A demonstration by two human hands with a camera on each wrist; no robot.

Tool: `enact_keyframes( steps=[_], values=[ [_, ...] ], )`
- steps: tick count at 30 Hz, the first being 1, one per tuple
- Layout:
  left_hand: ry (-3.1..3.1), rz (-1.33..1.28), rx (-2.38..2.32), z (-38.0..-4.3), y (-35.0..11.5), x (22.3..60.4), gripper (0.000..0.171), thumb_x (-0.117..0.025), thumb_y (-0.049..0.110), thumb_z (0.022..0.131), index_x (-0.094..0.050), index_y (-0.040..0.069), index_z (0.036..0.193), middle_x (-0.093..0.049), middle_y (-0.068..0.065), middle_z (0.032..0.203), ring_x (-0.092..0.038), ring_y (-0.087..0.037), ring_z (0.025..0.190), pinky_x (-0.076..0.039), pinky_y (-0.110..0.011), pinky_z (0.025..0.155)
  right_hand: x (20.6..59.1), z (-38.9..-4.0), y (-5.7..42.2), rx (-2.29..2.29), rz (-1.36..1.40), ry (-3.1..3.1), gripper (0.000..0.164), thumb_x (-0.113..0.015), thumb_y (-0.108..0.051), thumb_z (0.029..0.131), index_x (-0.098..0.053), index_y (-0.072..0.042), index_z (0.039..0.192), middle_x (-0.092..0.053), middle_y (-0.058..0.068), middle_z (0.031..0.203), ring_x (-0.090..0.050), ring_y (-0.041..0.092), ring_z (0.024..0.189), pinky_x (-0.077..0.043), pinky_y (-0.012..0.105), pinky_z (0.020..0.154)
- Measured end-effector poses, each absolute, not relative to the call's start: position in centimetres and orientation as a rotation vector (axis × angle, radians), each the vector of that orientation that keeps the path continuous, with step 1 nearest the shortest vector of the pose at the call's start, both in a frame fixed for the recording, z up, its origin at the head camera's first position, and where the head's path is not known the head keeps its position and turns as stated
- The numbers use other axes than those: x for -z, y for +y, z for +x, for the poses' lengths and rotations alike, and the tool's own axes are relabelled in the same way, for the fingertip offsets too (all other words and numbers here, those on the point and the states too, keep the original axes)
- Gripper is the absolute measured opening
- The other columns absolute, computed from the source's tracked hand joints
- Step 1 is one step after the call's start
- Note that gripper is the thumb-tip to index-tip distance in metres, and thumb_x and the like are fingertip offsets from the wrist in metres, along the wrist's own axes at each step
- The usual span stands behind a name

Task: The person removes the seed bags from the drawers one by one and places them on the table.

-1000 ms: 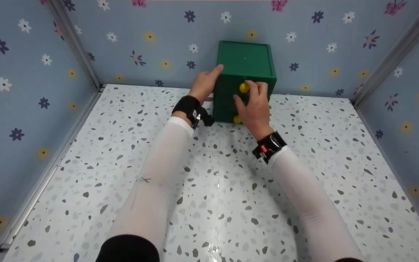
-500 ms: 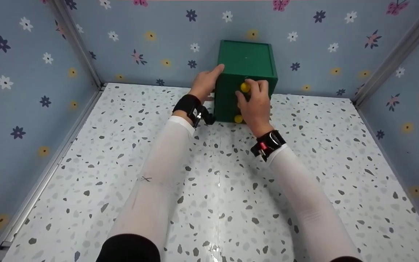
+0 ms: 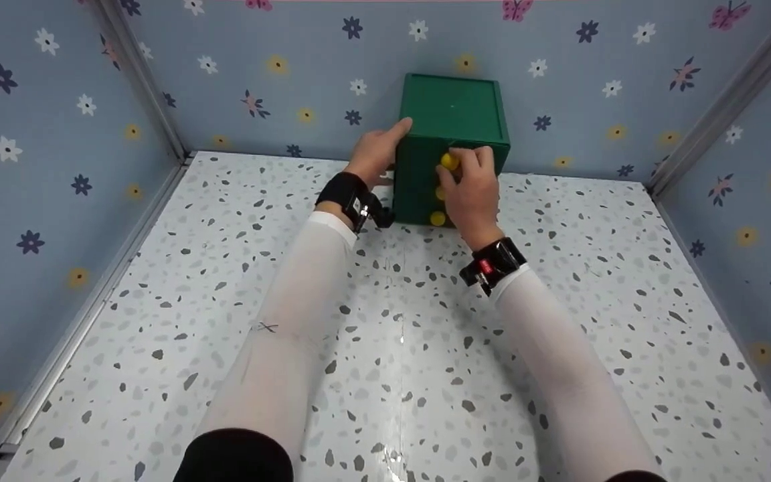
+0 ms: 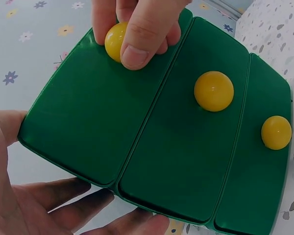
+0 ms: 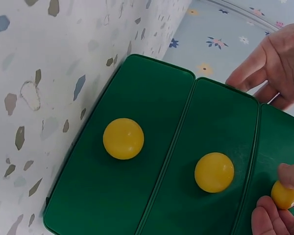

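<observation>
A small green drawer cabinet point(image 3: 451, 110) has three drawer fronts, each bearing a round yellow knob. My right hand point(image 3: 474, 197) pinches the top knob point(image 4: 115, 40) between thumb and fingers; its thumb point(image 4: 143, 41) lies across part of that knob in the left wrist view. Against the cabinet's left side rests my left hand point(image 3: 373, 157), its thumb at the top edge and its fingers point(image 4: 81, 210) spread along the side. The middle knob point(image 4: 214, 91) and bottom knob point(image 4: 276, 132) are untouched. All three drawers sit flush.
The cabinet stands on a white speckled tabletop point(image 3: 385, 348), close to the blue flowered back panel point(image 3: 278, 87). Similar panels with metal corner posts rise at the left point(image 3: 44, 181) and right point(image 3: 747, 167).
My right thumb has moved in toward the fingers, onto the top knob. More of the middle knob shows beside the hand. The left hand and cabinet stay in place.
</observation>
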State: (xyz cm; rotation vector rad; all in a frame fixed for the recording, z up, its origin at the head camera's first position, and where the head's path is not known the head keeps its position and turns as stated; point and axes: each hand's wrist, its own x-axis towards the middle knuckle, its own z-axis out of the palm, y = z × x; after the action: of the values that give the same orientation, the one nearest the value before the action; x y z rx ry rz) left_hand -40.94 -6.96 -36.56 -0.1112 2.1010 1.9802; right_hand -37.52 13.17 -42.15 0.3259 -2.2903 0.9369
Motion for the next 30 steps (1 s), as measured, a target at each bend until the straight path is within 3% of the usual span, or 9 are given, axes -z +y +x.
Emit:
enact_keyframes(
  steps=[10,20,30],
  values=[
    [2.103,-0.121,-1.951,-41.0,-7.0,36.4,0.09,-0.06,0.067,0.108,-0.032,0.014,0.176,-0.045,-0.01,0.17,-0.053,-0.032,0.151,-0.052,-0.052,0.118,42.4,-37.2,13.2,-0.932,0.338,-2.27,0.029,-0.077,-0.015,0.108,-0.07,-0.001,0.133,-0.055,0.017,0.12,-0.068,0.028,0.107,-0.06,0.034,0.096],
    [2.105,-0.088,-1.953,-41.0,-7.4,36.6,0.093,-0.06,0.068,0.108,-0.029,0.014,0.177,-0.038,-0.009,0.176,-0.052,-0.033,0.152,-0.049,-0.054,0.12,42.6,-36.5,13.1,-0.917,0.364,-2.245,0.029,-0.077,-0.015,0.108,-0.07,-0.001,0.133,-0.055,0.017,0.119,-0.07,0.027,0.106,-0.061,0.034,0.095],
    [2.097,-0.1,-1.949,-41.2,-7.3,36.3,0.091,-0.059,0.067,0.108,-0.032,0.014,0.176,-0.04,-0.009,0.174,-0.052,-0.035,0.152,-0.049,-0.054,0.12,42.9,-36.1,13.2,-0.904,0.385,-2.222,0.028,-0.078,-0.017,0.108,-0.071,-0.001,0.131,-0.055,0.016,0.117,-0.07,0.026,0.103,-0.062,0.033,0.092]
  ],
)
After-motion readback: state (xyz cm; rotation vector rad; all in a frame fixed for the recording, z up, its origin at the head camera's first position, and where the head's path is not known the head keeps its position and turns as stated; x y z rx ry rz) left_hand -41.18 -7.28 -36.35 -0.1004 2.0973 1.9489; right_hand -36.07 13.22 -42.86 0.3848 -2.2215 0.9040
